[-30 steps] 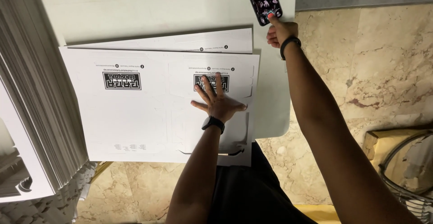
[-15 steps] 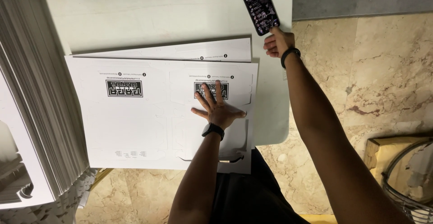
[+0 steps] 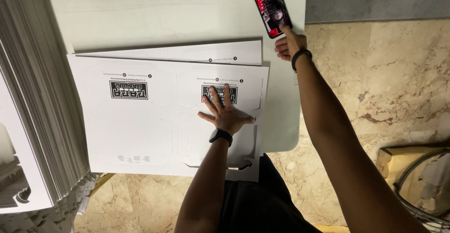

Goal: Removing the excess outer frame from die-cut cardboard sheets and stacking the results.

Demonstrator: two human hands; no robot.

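Evenly and brightly lit from overhead, soft with no hard glare. Faint shadow under the white cardboard sheets (image 3: 154,120) along their upper edge on the tabletop (image 3: 154,17). Sharp through the centre; slight stretching toward the left edge. Phone screen (image 3: 271,7) glowing, its picture smeared and unreadable.

White table (image 3: 154,19); flat cardboard sheets (image 3: 154,120), phone (image 3: 271,7), seemingly flat, on it.

Red-black phone screen (image 3: 271,7), table's far corner
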